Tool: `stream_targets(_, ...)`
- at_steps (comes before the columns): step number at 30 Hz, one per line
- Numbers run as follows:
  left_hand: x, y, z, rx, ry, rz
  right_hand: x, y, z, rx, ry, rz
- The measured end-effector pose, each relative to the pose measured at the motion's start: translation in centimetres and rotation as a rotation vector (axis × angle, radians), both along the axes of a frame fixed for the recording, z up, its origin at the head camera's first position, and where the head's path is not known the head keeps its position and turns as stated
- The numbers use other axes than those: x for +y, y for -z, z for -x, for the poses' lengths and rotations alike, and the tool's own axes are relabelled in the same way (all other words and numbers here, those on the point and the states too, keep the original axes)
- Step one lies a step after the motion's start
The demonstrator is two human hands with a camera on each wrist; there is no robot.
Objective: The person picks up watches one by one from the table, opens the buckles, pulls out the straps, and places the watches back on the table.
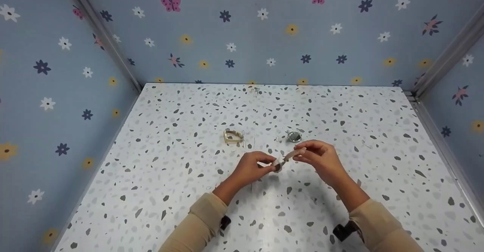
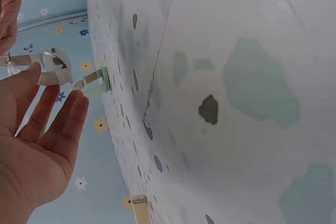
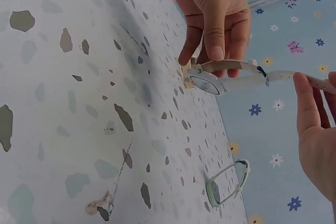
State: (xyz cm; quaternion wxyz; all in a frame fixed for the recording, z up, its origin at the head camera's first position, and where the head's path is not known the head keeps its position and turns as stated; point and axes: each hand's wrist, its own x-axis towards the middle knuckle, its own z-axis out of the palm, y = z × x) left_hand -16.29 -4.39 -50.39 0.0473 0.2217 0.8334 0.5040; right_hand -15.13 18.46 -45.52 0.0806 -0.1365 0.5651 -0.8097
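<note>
A wristwatch with a pale strap (image 1: 291, 154) is held between both hands, raised over the table. My left hand (image 1: 252, 167) pinches it near the case, with the thumb on the strap in the right wrist view. Its round white dial (image 3: 206, 84) faces down and to the side there. My right hand (image 1: 321, 159) pinches the strap's free end between thumb and fingers. Along the strap, a dark buckle-like piece (image 3: 263, 72) shows between the hands. The left wrist view has the left hand (image 2: 47, 140) close up, its other fingers extended below the watch.
On the speckled white table (image 1: 170, 176), a gold-coloured watch (image 1: 233, 136) lies beyond the left hand. A second watch with a dark greenish dial (image 1: 294, 136) lies just past the right fingertips. Blue flowered panels (image 1: 249, 36) enclose the back and sides.
</note>
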Motion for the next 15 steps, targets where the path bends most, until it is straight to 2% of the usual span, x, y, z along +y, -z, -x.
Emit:
stream_targets(3,0.1,-0.2,0.0,0.034,0.011,0.009,-0.1,-0.1,0.0,0.011,-0.005,-0.005)
stream_targets(9,0.7,-1.1,0.1,0.103,0.016,-0.033,0.0,0.3,0.1,0.012,0.005,-0.005)
stream_targets(15,1.5,-1.8,0.3,0.115,0.018,-0.048,-0.1,0.4,0.0,-0.021,0.02,-0.012)
